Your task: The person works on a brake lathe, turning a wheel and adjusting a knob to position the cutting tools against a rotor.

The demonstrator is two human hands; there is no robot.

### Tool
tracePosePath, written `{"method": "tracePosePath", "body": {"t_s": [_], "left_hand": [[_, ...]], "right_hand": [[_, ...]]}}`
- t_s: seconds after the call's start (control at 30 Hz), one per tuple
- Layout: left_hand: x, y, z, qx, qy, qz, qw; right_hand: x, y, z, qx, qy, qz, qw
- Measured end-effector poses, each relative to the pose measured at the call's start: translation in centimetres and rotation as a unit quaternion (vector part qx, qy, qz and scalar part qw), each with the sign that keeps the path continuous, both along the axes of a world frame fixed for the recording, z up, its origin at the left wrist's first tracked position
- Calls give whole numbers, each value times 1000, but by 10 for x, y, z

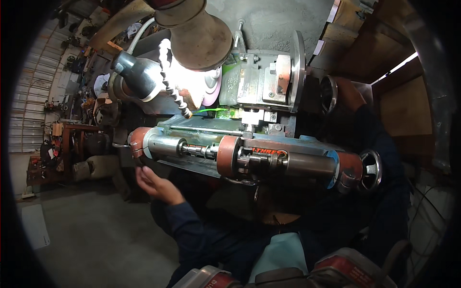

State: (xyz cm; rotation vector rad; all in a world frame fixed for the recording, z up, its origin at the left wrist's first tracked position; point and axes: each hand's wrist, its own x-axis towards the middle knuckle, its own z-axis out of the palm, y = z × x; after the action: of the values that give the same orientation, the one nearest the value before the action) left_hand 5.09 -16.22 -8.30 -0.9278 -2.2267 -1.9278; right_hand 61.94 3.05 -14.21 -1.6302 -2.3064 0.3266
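A grinding machine fills the middle of the head view. Across its front lies a shaft-like metal workpiece [206,151], set between a left steel cylinder [165,145] and a right steel cylinder [312,166]. Just beneath the red clamp [139,144] at the left end is my left hand [158,186], palm turned up and fingers loosely apart, holding nothing. My right arm reaches far to the right side of the machine. There my right hand [349,95] grips a metal handwheel [329,95]; shadow and the wheel hide most of its fingers.
A black work lamp [137,74] shines beside a segmented coolant hose [176,93]. Behind it a pink grinding wheel [211,93] partly shows. A second handwheel [370,170] sticks out at the right end. Cluttered shelves and a workbench [72,132] stand at the left.
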Motion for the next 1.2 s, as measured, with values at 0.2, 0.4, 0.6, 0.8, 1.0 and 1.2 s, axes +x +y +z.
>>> {"method": "tracePosePath", "body": {"t_s": [0.2,0.4,0.6,0.8,1.0,1.2], "left_hand": [[13,-12,-42,-45,-568,-151,808],[23,-6,-44,-57,-558,-342,754],[20,-26,-134,-17,-672,-283,684],[42,-23,-108,-53,-691,-285,662],[79,-43,-143,-119,-718,-336,598],[102,-40,-55,-178,-781,-448,396]], "right_hand": [[8,1,-2,25,75,-7,997],[-13,-39,75,-109,107,-84,985],[6,-48,10,-198,48,14,979],[-3,-42,49,-158,92,10,983],[14,-24,23,-110,41,5,993],[3,-40,34,-261,42,103,959]]}}
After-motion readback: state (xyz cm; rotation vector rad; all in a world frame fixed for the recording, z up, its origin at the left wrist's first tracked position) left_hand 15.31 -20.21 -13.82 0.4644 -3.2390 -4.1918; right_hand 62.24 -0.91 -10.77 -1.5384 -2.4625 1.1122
